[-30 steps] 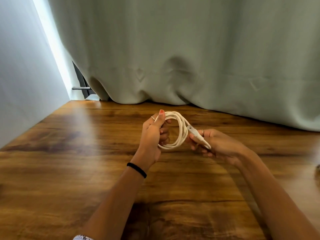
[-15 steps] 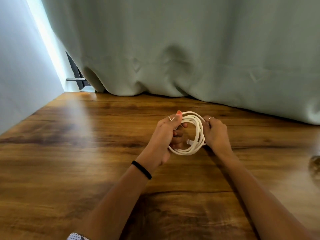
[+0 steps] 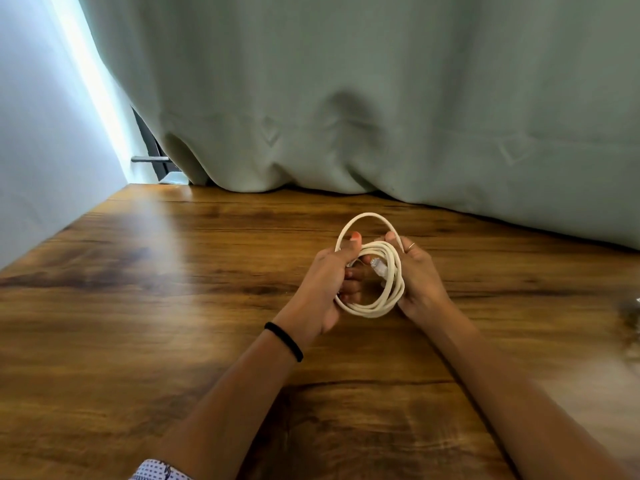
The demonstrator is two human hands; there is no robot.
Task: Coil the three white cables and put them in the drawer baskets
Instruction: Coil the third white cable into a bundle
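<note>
One white cable (image 3: 388,299) is wound into a coil of several loops and held just above the wooden table (image 3: 138,306). My left hand (image 3: 322,289) grips the coil's left side, thumb on top, fingers through the middle. My right hand (image 3: 420,282) grips the right side. One loose loop (image 3: 367,216) arches above both hands. The cable's clear plug (image 3: 379,266) points into the middle of the coil. No other cables, drawer or baskets are in view.
A pale green curtain (image 3: 381,98) hangs along the table's far edge. A light wall (image 3: 41,150) runs along the left side. A blurred shiny object (image 3: 632,311) sits at the right edge of the table.
My right hand has let go of the plug end and moved onto the coil's right side. The plug now lies inside the coil, and a loose loop has risen above the hands.
</note>
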